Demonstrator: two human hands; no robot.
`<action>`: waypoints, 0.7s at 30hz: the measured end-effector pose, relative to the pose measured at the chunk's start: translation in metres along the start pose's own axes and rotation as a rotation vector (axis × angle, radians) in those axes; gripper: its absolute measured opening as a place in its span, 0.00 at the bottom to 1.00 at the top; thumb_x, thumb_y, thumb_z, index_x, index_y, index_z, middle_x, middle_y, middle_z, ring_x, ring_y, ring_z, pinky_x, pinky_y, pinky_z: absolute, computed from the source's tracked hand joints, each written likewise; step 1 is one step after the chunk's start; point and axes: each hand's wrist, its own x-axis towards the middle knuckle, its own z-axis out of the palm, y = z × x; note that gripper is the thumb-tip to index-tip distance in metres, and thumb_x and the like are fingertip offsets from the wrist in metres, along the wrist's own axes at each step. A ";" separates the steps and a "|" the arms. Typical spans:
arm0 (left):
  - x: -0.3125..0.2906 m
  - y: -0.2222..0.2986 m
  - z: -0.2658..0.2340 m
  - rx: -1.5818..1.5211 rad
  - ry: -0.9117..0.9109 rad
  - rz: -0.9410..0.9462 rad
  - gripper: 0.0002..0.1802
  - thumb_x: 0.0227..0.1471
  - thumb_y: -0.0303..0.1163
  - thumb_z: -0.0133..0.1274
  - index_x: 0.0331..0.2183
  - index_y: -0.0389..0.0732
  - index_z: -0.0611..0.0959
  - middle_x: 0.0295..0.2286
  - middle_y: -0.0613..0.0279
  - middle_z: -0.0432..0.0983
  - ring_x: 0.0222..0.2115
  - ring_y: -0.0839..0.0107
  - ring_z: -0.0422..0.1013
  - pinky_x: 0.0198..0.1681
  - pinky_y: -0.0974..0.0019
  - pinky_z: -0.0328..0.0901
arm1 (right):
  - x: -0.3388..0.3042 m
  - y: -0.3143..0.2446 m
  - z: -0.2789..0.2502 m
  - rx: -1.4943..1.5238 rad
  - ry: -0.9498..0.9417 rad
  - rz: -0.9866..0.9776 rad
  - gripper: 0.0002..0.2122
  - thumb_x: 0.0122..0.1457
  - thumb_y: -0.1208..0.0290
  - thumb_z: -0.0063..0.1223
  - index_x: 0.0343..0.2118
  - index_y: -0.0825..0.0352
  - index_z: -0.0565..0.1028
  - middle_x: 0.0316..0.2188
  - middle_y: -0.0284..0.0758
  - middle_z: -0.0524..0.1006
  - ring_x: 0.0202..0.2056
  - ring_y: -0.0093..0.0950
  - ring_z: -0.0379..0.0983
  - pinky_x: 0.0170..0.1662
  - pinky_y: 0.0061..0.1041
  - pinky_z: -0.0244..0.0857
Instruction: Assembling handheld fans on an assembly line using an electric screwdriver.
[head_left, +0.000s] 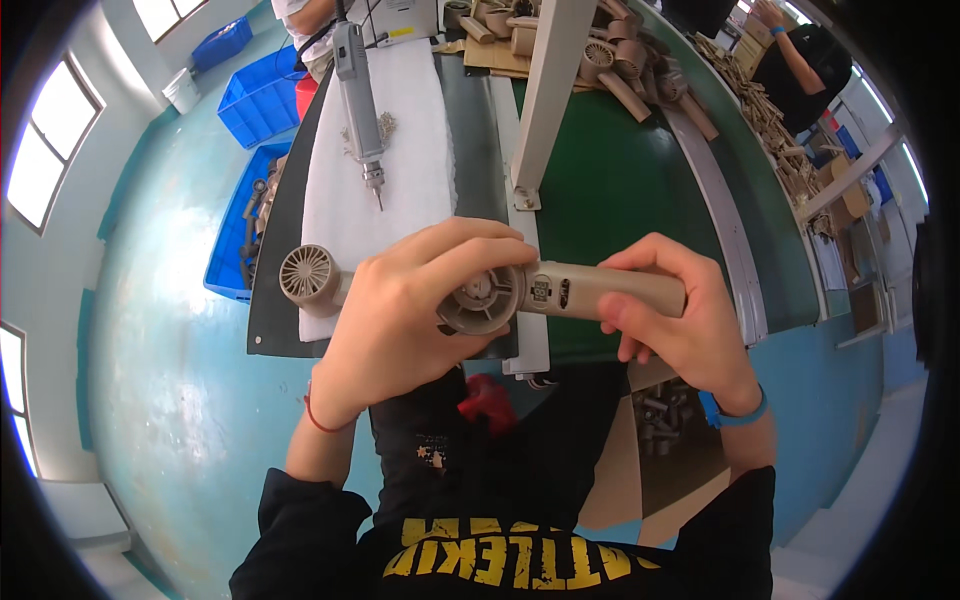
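Between both hands I hold a beige handheld fan body, lying roughly level above the front edge of the bench. Its round head is open, with the inside of the ring showing. My left hand wraps its fingers around that head. My right hand grips the handle near its far right end, thumb on top. A second beige fan with a slatted grille lies on the white foam sheet, partly hidden behind my left hand. Above the sheet hangs a grey electric screwdriver, bit pointing down.
A white metal post rises beside the green conveyor belt. Beige fan parts lie heaped on the belt's far end. Blue crates stand on the floor at left. A cardboard box with parts sits below right. Other people work at the far side.
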 end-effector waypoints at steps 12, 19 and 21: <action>0.004 -0.008 -0.003 -0.342 0.195 -0.108 0.35 0.35 0.19 0.63 0.50 0.37 0.72 0.49 0.55 0.70 0.49 0.65 0.69 0.50 0.64 0.65 | -0.014 0.018 0.008 0.472 -0.070 0.185 0.22 0.62 0.62 0.49 0.52 0.74 0.65 0.40 0.45 0.76 0.38 0.29 0.78 0.38 0.22 0.74; -0.038 0.018 0.043 -0.986 0.005 -0.592 0.18 0.61 0.31 0.46 0.50 0.33 0.66 0.44 0.56 0.70 0.42 0.74 0.69 0.44 0.70 0.66 | -0.031 0.033 0.048 0.710 0.022 0.218 0.27 0.65 0.56 0.40 0.60 0.70 0.53 0.46 0.49 0.73 0.41 0.34 0.77 0.41 0.25 0.74; -0.029 0.030 0.046 -1.156 -0.127 -0.689 0.23 0.64 0.40 0.39 0.51 0.31 0.67 0.41 0.57 0.71 0.42 0.72 0.69 0.46 0.68 0.65 | -0.036 0.030 0.051 0.694 -0.145 0.240 0.29 0.65 0.52 0.38 0.60 0.70 0.53 0.47 0.50 0.72 0.39 0.36 0.78 0.41 0.25 0.74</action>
